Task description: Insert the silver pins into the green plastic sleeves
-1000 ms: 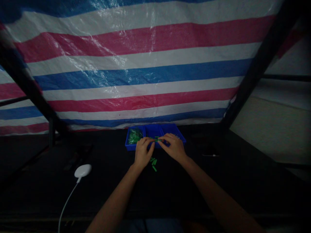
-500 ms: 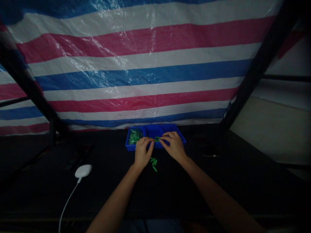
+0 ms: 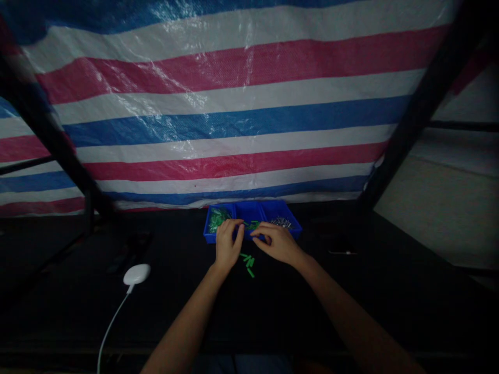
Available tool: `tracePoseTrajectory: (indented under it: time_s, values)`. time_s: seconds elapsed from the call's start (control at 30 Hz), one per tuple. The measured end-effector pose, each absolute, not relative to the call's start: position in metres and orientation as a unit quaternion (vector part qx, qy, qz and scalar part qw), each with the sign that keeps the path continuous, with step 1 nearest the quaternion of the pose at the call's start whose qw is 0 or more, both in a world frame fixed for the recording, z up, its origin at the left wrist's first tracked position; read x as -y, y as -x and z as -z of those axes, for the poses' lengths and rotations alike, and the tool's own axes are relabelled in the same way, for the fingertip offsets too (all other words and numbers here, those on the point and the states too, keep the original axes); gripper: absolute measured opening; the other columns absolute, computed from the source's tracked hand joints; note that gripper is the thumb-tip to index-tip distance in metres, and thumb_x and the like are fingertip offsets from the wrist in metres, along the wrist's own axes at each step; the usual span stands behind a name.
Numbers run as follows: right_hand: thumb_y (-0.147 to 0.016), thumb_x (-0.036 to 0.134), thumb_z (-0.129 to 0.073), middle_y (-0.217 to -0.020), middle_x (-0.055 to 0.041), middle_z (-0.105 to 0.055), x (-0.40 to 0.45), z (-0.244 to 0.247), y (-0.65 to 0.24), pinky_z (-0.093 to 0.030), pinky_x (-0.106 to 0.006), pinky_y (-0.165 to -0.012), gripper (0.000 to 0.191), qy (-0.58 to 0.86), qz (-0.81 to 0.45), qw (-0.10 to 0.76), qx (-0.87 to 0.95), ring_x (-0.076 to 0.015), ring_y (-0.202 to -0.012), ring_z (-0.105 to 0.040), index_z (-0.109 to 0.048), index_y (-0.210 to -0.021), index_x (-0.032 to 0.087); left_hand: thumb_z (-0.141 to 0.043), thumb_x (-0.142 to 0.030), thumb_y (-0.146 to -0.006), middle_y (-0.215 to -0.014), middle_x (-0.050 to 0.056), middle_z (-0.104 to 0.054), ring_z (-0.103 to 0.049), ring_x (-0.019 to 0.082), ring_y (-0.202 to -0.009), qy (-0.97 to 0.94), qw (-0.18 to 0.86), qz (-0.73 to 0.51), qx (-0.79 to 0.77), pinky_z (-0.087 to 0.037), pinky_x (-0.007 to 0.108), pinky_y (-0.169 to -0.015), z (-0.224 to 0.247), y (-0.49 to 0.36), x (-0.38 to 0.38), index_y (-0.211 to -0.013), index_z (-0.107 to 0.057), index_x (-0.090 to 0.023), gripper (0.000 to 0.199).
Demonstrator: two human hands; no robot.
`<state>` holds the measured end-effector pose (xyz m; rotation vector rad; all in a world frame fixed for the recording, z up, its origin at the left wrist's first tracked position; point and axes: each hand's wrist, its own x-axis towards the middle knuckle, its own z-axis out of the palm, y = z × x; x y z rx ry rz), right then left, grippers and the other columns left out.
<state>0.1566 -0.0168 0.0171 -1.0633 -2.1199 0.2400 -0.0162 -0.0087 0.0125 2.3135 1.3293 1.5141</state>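
My left hand is over the front of the blue tray, thumb and index finger pinched on a small green plastic wall plug. My right hand is just to the right, its thumb and index fingertips slightly apart with nothing visible between them. Beyond the fingertips, more green wall plugs lie in the tray's middle compartment. The left compartment holds a clear bag of green plugs. Small metal screws fill part of the right one, partly behind my right hand.
Several loose green plugs lie on the black table in front of the tray. To the left is a white rounded device with a cable. A dark flat object rests at the right. A striped plastic sheet hangs behind.
My right hand has drawn back from the pinched green piece and lowered slightly, uncovering the screws. My left hand keeps its pinch. The view has shifted slightly.
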Motion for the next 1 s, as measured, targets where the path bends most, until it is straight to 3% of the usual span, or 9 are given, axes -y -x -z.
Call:
tracePoseTrajectory:
  time_s: [0.17, 0.43, 1.0]
  values:
    - [-0.080, 0.029, -0.057, -0.083, -0.0003, -0.064, 0.022, -0.014, -0.145, -0.042, -0.023, -0.065, 0.019, 0.404, -0.120, 0.283, 0.862, -0.0130, -0.074, -0.059, -0.067, -0.095, 0.023, -0.044, -0.026, -0.089, -0.089, 0.005, -0.060, -0.055, 0.018, -0.085, -0.739, 0.035, -0.507, -0.443, -0.041, 0.034, -0.080, -0.011, 0.019, 0.006, -0.094, -0.058, -0.018, 0.017]
    - [-0.080, 0.035, -0.057, -0.089, -0.0002, -0.063, 0.022, 0.000, -0.135, -0.039, -0.023, -0.061, 0.019, 0.428, -0.100, 0.208, 0.874, -0.0140, -0.074, -0.061, -0.068, -0.092, 0.025, -0.044, -0.026, -0.089, -0.090, 0.005, -0.061, -0.056, 0.018, -0.086, -0.737, 0.037, -0.511, -0.441, -0.041, 0.035, -0.081, -0.010, 0.018, 0.005, -0.094, -0.058, -0.019, 0.017]
    - [-0.086, 0.025, -0.050, -0.096, -0.0014, -0.060, 0.022, 0.000, -0.126, -0.043, -0.024, -0.073, 0.014, 0.391, -0.125, 0.204, 0.889, -0.0147, -0.088, -0.059, -0.063, -0.090, 0.022, -0.042, -0.028, -0.089, -0.089, 0.006, -0.060, -0.056, 0.018, -0.085, -0.740, 0.044, -0.509, -0.437, -0.043, 0.034, -0.079, -0.010, 0.019, 0.004, -0.096, -0.058, -0.019, 0.019]
